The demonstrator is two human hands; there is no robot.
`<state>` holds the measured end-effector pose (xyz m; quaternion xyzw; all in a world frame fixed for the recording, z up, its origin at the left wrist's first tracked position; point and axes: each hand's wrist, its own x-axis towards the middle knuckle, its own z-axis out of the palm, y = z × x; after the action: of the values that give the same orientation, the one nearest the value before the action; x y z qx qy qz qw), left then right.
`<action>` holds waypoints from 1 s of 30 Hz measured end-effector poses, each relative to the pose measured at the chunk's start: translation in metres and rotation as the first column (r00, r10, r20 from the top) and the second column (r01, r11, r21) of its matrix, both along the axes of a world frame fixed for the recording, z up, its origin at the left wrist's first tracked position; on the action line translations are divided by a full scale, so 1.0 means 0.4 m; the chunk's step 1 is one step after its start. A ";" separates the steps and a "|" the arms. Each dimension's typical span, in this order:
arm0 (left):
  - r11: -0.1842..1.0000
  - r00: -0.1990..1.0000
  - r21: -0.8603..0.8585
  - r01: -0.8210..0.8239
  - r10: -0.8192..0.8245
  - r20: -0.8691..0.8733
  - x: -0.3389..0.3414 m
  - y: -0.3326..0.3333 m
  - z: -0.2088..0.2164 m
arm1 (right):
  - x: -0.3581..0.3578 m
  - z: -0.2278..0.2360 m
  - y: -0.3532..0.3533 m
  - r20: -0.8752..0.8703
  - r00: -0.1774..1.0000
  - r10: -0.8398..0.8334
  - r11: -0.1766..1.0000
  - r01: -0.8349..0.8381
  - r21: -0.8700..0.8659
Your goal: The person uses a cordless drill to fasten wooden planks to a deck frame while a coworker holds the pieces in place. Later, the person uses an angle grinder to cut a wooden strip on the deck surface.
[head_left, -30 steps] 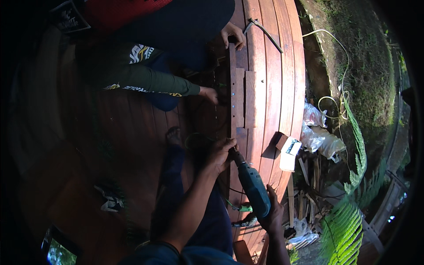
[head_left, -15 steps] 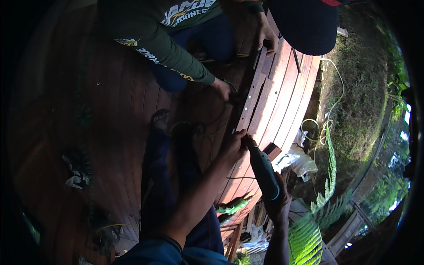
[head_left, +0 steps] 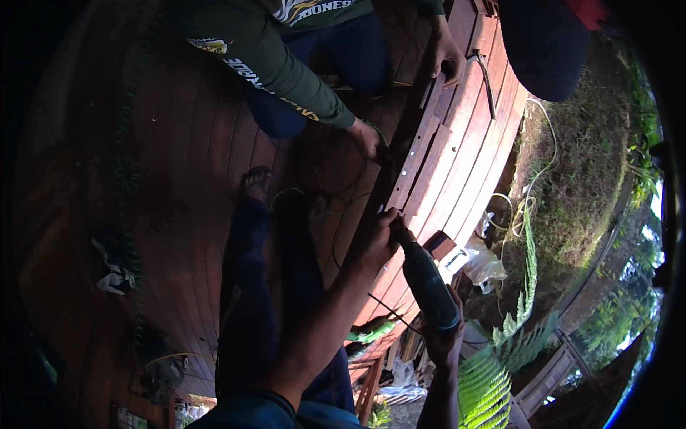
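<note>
My right hand [head_left: 444,336] is wrapped round the rear of a dark teal, straight-bodied power tool [head_left: 429,286]. The tool slants up and left across reddish-brown wooden boards [head_left: 457,161]. At its front end my left hand [head_left: 380,234] is closed, fingertips pinched together by the edge of a narrow wooden strip [head_left: 416,157]. Whatever lies between those fingertips is hidden. Small pale dots run along the strip. Farther off, a co-worker's hand [head_left: 446,61] rests at the strip's far end, and the co-worker's other hand [head_left: 368,139] reaches to its left side.
The co-worker's dark green sleeve [head_left: 286,86] and a dark cap [head_left: 547,53] are at the top. A dark bar [head_left: 486,86] lies on the boards. Cables [head_left: 286,194] trail over the floor. Right of the boards are a pale plastic bag [head_left: 482,264], fern fronds [head_left: 486,386] and a grassy bank [head_left: 579,207].
The view has shifted slightly. The tool's rear end and my right hand sit a little lower. My left hand stays at the strip. The cap has moved right, uncovering more of the dark bar.
</note>
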<state>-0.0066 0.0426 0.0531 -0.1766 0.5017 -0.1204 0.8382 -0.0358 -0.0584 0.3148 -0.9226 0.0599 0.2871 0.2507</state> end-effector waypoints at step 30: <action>0.954 0.956 0.051 -0.294 0.293 0.014 0.118 -0.097 -0.081 | 0.211 -0.070 -0.022 -0.066 0.994 0.082 0.996 -0.083 -0.016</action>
<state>0.0408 0.0039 0.0209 -0.2266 0.4703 0.0182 0.8527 0.0485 -0.0673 0.2870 -0.9166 0.0326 0.3268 0.2280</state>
